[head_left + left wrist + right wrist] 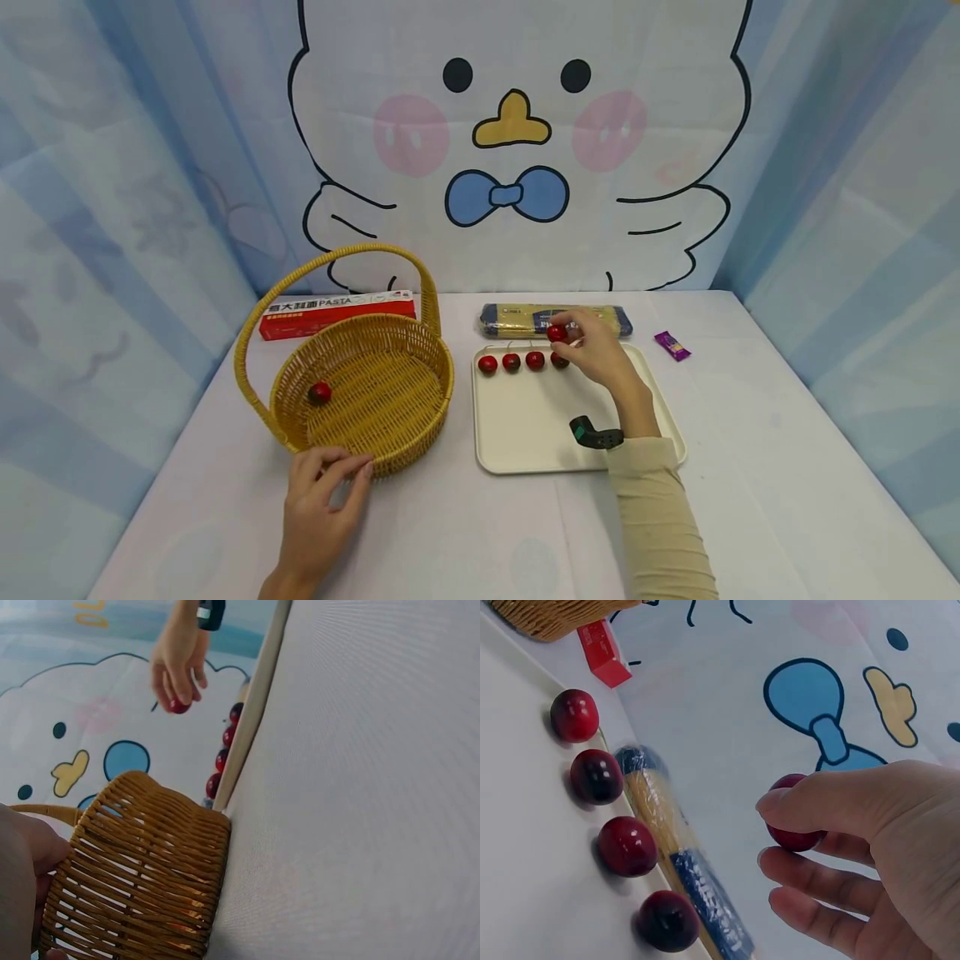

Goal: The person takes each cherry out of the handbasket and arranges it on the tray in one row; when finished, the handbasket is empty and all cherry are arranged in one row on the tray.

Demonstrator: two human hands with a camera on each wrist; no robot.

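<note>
My right hand [596, 350] pinches a dark red cherry [795, 817] between thumb and fingers, above the far edge of the cream tray [525, 425]. Several more cherries [628, 846] sit in a row along that edge, some with thin stems. On the left stands a round yellow wicker basket [431, 425] with a tall arched handle. One cherry [319, 393] lies inside it, toward the left wall. My left hand [322, 508] holds the basket's near rim, and the left wrist view shows its fingers [45, 844] at the woven edge.
Behind the basket lies a red and white pasta box [337, 315]. A clear-wrapped pasta packet [517, 321] lies just beyond the tray, and a small purple wrapped sweet [672, 345] is to its right. A printed curtain [510, 250] closes off the back.
</note>
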